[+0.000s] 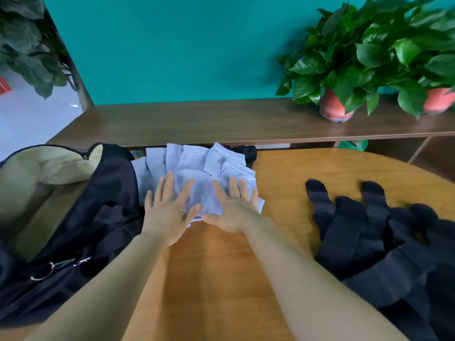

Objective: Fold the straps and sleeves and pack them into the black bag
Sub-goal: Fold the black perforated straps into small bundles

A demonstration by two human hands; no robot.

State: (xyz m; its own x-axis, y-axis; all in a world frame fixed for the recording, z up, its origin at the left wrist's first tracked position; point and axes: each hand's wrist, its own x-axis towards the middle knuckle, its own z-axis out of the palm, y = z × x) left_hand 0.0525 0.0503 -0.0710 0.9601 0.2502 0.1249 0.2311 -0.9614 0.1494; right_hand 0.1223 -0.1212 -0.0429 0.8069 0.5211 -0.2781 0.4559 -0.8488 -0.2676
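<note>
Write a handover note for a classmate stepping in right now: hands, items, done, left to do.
Both open: left hand and right hand press flat on the pale blue pile on the table.
The black bag lies open to the left; black pieces lie loose on the right.
Done: pale pieces look folded and stacked.
Left: fold the black pieces, pack everything; none visibly in the bag.

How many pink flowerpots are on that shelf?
2. One pot stands on the shelf at right; the second pot sits at the frame's right edge. Others may be hidden.
</note>
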